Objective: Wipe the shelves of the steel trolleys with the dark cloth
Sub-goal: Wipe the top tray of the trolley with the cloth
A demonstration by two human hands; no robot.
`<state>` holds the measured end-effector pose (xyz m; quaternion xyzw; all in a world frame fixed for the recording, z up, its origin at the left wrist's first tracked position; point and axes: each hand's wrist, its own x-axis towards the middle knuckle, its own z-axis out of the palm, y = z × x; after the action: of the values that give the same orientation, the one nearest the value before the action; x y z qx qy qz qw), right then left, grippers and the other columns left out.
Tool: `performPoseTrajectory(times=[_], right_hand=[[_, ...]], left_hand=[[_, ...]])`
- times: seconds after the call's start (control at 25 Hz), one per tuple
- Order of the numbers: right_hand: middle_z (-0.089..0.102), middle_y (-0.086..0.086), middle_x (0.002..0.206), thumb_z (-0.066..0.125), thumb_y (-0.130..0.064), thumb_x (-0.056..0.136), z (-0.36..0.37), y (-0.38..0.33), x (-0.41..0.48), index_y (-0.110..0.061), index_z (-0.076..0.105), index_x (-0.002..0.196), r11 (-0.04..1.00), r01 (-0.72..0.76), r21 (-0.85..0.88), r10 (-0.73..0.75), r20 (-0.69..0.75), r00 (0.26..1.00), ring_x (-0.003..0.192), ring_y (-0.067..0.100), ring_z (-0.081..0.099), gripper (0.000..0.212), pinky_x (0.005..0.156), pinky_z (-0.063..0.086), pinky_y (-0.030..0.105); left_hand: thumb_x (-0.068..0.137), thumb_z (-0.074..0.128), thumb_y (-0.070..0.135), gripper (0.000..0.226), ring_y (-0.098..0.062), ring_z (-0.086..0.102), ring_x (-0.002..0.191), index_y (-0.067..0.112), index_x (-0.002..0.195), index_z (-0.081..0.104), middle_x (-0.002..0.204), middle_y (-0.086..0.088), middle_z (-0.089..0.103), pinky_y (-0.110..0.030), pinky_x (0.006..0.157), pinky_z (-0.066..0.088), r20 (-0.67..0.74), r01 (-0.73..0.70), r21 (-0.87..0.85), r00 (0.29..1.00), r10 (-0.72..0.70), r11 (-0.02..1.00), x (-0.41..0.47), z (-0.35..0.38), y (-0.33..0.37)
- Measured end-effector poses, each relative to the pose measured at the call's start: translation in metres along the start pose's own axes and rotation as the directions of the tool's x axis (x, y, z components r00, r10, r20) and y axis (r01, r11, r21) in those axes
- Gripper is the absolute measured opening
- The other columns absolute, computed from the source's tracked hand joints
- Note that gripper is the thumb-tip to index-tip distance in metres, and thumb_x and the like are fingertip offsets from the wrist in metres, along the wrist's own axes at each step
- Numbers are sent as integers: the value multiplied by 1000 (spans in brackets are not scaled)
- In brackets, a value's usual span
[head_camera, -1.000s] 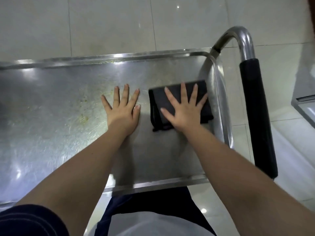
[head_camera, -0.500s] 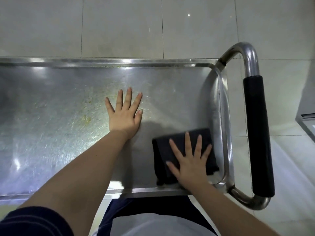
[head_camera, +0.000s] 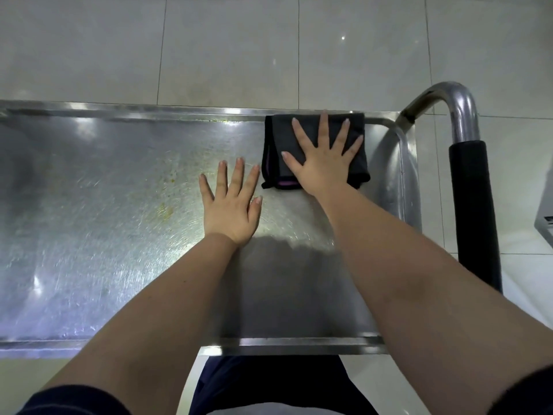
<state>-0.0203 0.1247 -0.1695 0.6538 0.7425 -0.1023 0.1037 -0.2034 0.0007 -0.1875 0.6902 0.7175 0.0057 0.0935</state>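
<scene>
The top shelf of a steel trolley [head_camera: 89, 235] fills the view below me, scratched and with yellowish specks near its middle. A folded dark cloth [head_camera: 276, 145] with a purple edge lies at the shelf's far right corner, against the far rim. My right hand [head_camera: 324, 157] presses flat on the cloth with fingers spread and straight. My left hand [head_camera: 232, 202] rests flat on the bare steel just left of and nearer than the cloth, fingers straight, holding nothing.
The trolley's curved steel handle [head_camera: 460, 115] with a black grip [head_camera: 475, 211] stands along the right end. Pale floor tiles [head_camera: 209, 49] lie beyond the far rim. The corner of another steel piece [head_camera: 546, 223] shows at the right edge.
My right hand has pushed the cloth from the near right corner of the shelf up to the far right corner. My left hand has stayed flat in about the same spot.
</scene>
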Motion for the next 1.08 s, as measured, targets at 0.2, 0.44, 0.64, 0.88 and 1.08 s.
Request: performPoseTrajectory(times=[0.2,0.44,0.64,0.88,1.08], right_hand=[[-16,-3,163,6,-84,81,-9,85,-9,-58,-10,146,993,-120,11,119,30,992,146,40,-17,72,111,-10,67],[-18,3,162,8,-81,83,-8,-11,-3,-53,-13,147,996,-68,65,66,36,997,142,51,-19,73,104,-16,73],[-15,-5,163,4,-83,81,-6,0,-4,-57,-10,146,997,73,17,-74,34,997,145,43,-19,71,106,-15,71],[-10,-2,164,5,-81,81,-8,73,-13,-54,-6,149,917,-386,99,387,12,922,145,45,-11,73,108,-6,70],[-15,1,163,5,-80,82,5,-81,-25,-52,-9,148,998,47,49,-50,51,997,143,49,-18,73,103,-18,73]], left_hand=[[101,14,50,59,-29,-8,150,36,156,0,165,3,-3,-63,115,-7,27,7,21,1000,-7,1000,-1,-1,2],[98,17,43,61,-27,-9,150,30,157,6,164,0,-2,-59,116,-11,56,2,-77,998,2,997,1,-13,0],[98,22,41,61,-30,-10,149,30,156,10,164,-5,4,-54,113,-18,-28,149,-136,988,-155,979,6,-35,-56],[98,11,57,58,-27,-9,150,44,154,2,164,4,-4,-64,113,-13,64,147,5,987,-147,989,19,-30,-88],[98,9,58,58,-27,-7,150,44,154,3,165,3,-2,-65,113,-11,41,147,4,988,-147,989,21,-25,-91]])
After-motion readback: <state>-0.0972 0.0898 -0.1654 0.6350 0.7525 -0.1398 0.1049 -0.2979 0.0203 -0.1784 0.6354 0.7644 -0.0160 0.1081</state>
